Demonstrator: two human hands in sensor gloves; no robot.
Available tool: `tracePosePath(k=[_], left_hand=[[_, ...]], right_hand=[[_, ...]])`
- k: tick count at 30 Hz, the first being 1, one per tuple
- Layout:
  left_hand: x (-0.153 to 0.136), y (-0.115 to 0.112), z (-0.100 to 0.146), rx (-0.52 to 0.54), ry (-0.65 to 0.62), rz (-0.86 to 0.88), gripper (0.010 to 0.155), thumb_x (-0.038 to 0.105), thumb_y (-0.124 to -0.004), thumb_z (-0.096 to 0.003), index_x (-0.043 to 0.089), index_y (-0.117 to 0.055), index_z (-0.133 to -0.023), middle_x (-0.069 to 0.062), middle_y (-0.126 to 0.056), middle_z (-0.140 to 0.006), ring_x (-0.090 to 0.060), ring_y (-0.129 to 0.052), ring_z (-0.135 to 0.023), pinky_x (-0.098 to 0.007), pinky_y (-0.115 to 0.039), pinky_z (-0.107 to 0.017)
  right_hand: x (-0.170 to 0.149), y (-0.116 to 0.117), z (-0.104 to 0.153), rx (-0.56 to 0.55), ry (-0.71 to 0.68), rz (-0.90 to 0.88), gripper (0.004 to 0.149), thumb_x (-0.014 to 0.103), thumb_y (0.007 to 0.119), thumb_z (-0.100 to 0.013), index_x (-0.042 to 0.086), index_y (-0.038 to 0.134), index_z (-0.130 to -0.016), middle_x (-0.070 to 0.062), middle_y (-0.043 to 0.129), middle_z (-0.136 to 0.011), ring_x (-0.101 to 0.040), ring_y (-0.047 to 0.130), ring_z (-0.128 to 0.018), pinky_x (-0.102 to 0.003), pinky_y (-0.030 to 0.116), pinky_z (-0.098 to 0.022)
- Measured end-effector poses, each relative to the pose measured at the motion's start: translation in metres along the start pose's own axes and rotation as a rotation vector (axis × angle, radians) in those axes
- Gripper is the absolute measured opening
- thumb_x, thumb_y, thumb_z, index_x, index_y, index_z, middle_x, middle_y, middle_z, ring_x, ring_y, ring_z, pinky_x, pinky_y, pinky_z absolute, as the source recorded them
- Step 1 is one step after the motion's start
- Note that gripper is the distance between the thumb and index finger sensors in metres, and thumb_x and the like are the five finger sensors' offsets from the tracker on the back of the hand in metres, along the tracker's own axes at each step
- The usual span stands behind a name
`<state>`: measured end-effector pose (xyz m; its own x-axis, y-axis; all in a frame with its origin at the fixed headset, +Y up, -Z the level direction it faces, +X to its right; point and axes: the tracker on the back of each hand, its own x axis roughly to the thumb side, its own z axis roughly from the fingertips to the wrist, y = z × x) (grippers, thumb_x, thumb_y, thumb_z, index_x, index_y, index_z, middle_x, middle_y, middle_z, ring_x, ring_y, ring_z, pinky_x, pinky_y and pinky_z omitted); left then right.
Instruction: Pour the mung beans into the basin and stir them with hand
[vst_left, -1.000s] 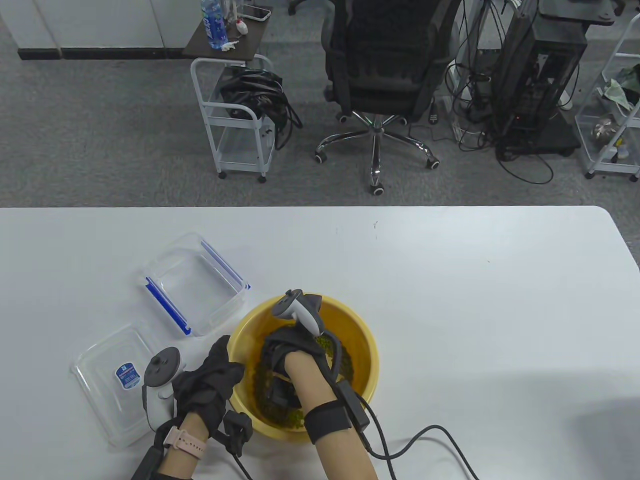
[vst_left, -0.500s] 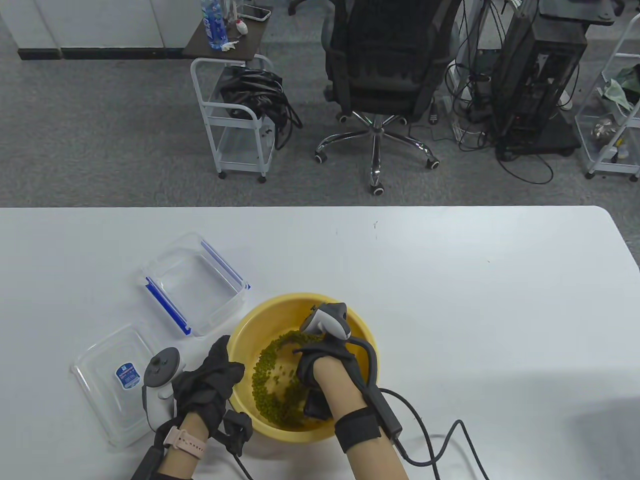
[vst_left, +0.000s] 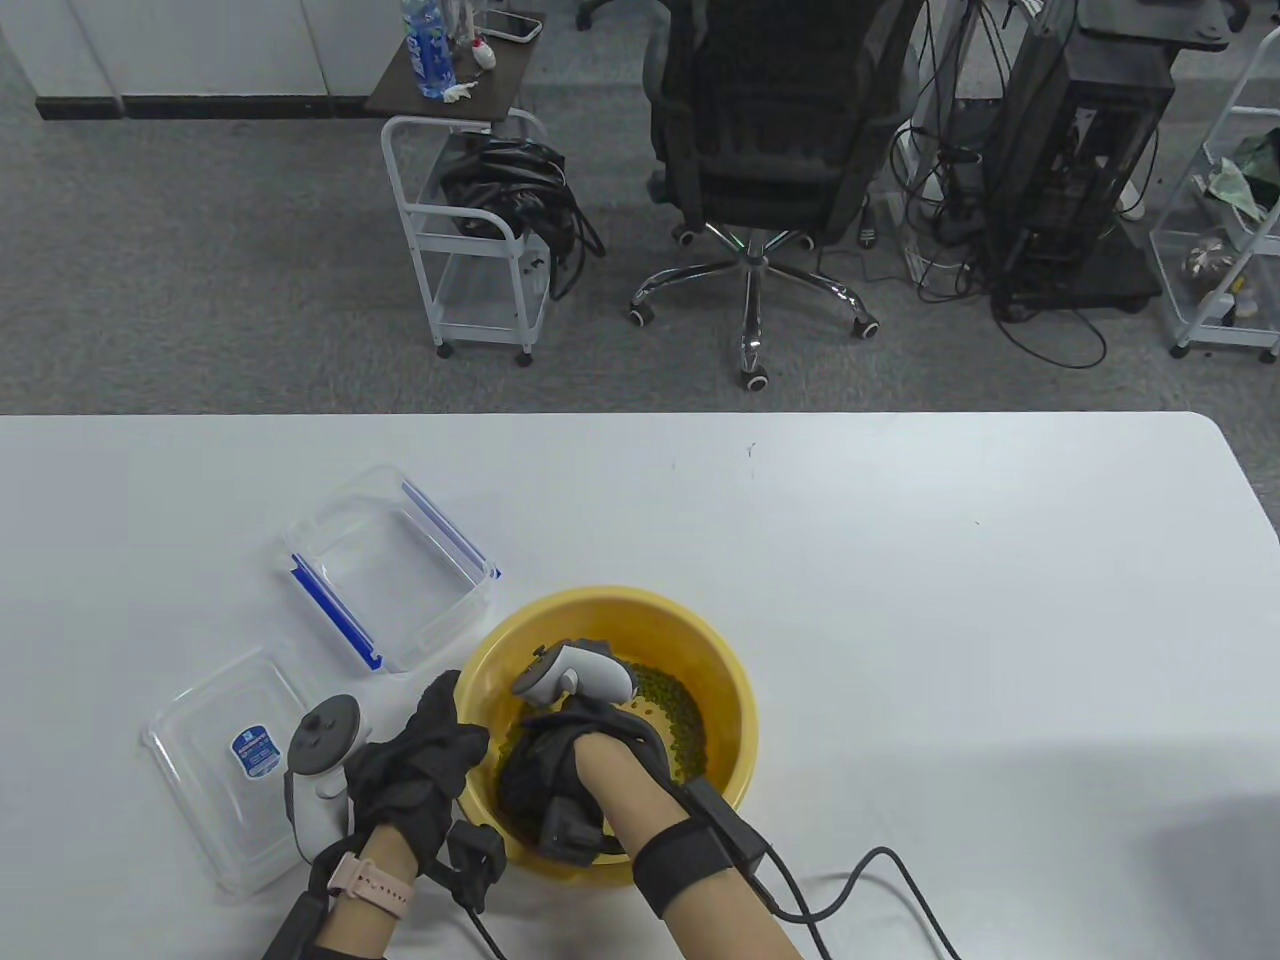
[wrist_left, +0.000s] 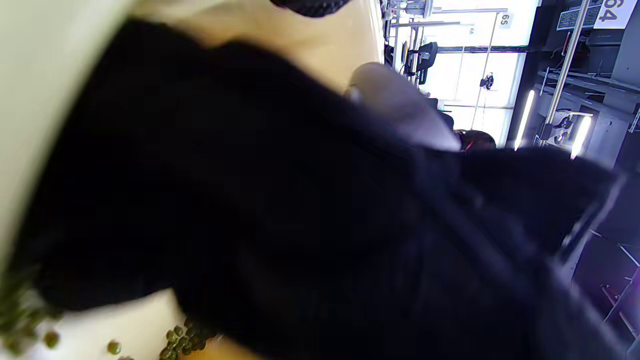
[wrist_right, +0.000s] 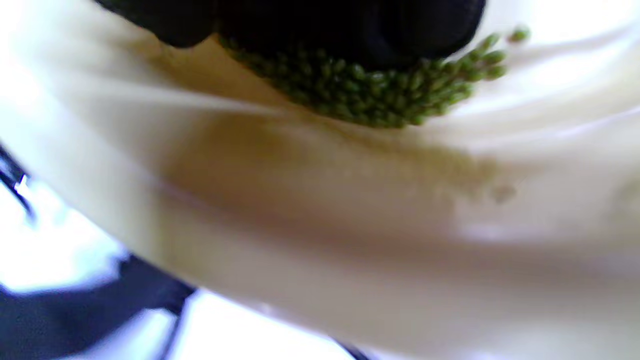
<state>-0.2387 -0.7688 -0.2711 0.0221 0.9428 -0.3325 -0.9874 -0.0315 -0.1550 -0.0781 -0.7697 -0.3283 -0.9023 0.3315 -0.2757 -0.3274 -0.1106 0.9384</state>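
A yellow basin (vst_left: 700, 625) stands near the table's front edge with green mung beans (vst_left: 675, 715) lying along its right inner side. My right hand (vst_left: 545, 770) is down inside the basin at its near left. In the right wrist view its gloved fingertips (wrist_right: 300, 20) push against a heap of mung beans (wrist_right: 380, 90) on the basin wall (wrist_right: 320, 200). My left hand (vst_left: 425, 760) grips the basin's left rim with fingers curled over it. The left wrist view is mostly filled by the dark right glove (wrist_left: 300, 200), with a few beans (wrist_left: 185, 340) below.
An empty clear container (vst_left: 390, 570) with blue clips sits left of and behind the basin. Its clear lid (vst_left: 230, 750) lies at the front left beside my left hand. A black cable (vst_left: 880, 870) trails right from my right wrist across the white table (vst_left: 950, 600).
My right hand swept from the basin's middle to its right side, then back to the near left. The beans now lie on the right. The left hand has stayed on the rim.
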Motion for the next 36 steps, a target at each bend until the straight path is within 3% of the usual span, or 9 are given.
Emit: tracePosePath(k=[3, 5, 8, 11, 18, 25, 30, 32, 36], left_hand=[[0.0, 0.0, 0.0, -0.002, 0.0, 0.001, 0.072, 0.003, -0.066, -0.046, 0.002, -0.028, -0.107, -0.029, -0.036, -0.106, -0.055, -0.045, -0.096, -0.065, -0.051, -0.064], [0.0, 0.0, 0.0, -0.003, -0.001, 0.002, 0.072, 0.003, -0.066, -0.046, 0.002, -0.028, -0.107, -0.029, -0.036, -0.106, -0.055, -0.045, -0.096, -0.065, -0.051, -0.064], [0.0, 0.0, 0.0, -0.005, 0.001, 0.005, 0.072, 0.003, -0.066, -0.046, 0.002, -0.028, -0.107, -0.029, -0.036, -0.106, -0.054, -0.045, -0.096, -0.065, -0.051, -0.064], [0.0, 0.0, 0.0, -0.006, 0.002, 0.006, 0.072, 0.003, -0.066, -0.0459, 0.002, -0.028, -0.107, -0.029, -0.036, -0.106, -0.054, -0.045, -0.096, -0.065, -0.051, -0.064], [0.0, 0.0, 0.0, 0.001, -0.001, 0.007, 0.072, 0.003, -0.066, -0.0459, 0.002, -0.028, -0.107, -0.029, -0.037, -0.106, -0.054, -0.045, -0.096, -0.065, -0.051, -0.064], [0.0, 0.0, 0.0, 0.002, -0.001, 0.009, 0.072, 0.003, -0.066, -0.0459, 0.002, -0.028, -0.107, -0.029, -0.037, -0.106, -0.055, -0.046, -0.096, -0.064, -0.051, -0.064], [0.0, -0.001, 0.0, 0.001, -0.001, 0.009, 0.072, 0.004, -0.066, -0.0459, 0.002, -0.028, -0.107, -0.029, -0.037, -0.106, -0.054, -0.045, -0.096, -0.064, -0.051, -0.064], [0.0, -0.001, 0.0, 0.002, -0.001, 0.008, 0.072, 0.004, -0.066, -0.046, 0.002, -0.028, -0.107, -0.029, -0.036, -0.106, -0.054, -0.045, -0.096, -0.064, -0.051, -0.064], [0.0, 0.0, 0.0, 0.003, -0.003, 0.009, 0.072, 0.004, -0.066, -0.046, 0.002, -0.028, -0.107, -0.029, -0.036, -0.106, -0.054, -0.045, -0.096, -0.064, -0.051, -0.064]], right_hand=[[0.003, -0.024, 0.002, -0.216, 0.009, -0.068, 0.053, 0.043, 0.062, -0.041, 0.038, 0.035, -0.087, 0.008, 0.019, -0.098, -0.027, 0.029, -0.088, -0.039, 0.036, -0.072], [-0.003, -0.039, 0.006, -0.395, 0.052, -0.093, 0.053, 0.043, 0.063, -0.039, 0.039, 0.039, -0.086, 0.008, 0.027, -0.097, -0.026, 0.038, -0.086, -0.038, 0.042, -0.07], [-0.023, -0.055, 0.009, -0.54, 0.183, -0.031, 0.053, 0.042, 0.063, -0.039, 0.037, 0.04, -0.086, 0.005, 0.025, -0.096, -0.032, 0.029, -0.087, -0.043, 0.037, -0.068], [-0.039, -0.061, 0.017, -0.568, 0.238, 0.015, 0.052, 0.042, 0.063, -0.039, 0.034, 0.043, -0.086, 0.002, 0.029, -0.095, -0.034, 0.035, -0.085, -0.045, 0.041, -0.066], [-0.063, -0.051, 0.028, -0.382, 0.324, 0.031, 0.053, 0.041, 0.063, -0.04, 0.025, 0.043, -0.087, -0.01, 0.034, -0.092, -0.038, 0.041, -0.083, -0.048, 0.045, -0.064], [-0.062, -0.023, 0.026, -0.233, 0.27, 0.169, 0.05, 0.04, 0.066, -0.038, 0.02, 0.057, -0.083, -0.011, 0.048, -0.088, -0.039, 0.053, -0.08, -0.05, 0.054, -0.06], [-0.044, 0.012, 0.013, -0.017, 0.154, 0.222, 0.049, 0.042, 0.067, -0.036, 0.023, 0.06, -0.081, -0.01, 0.054, -0.083, -0.037, 0.057, -0.076, -0.049, 0.055, -0.059], [-0.031, 0.018, 0.007, 0.008, 0.089, 0.225, 0.05, 0.043, 0.066, -0.037, 0.025, 0.057, -0.083, -0.007, 0.052, -0.086, -0.035, 0.059, -0.077, -0.046, 0.057, -0.059], [-0.008, 0.012, 0.001, 0.001, 0.017, 0.1, 0.052, 0.043, 0.062, -0.04, 0.032, 0.042, -0.086, -0.001, 0.035, -0.091, -0.029, 0.046, -0.082, -0.041, 0.048, -0.065]])
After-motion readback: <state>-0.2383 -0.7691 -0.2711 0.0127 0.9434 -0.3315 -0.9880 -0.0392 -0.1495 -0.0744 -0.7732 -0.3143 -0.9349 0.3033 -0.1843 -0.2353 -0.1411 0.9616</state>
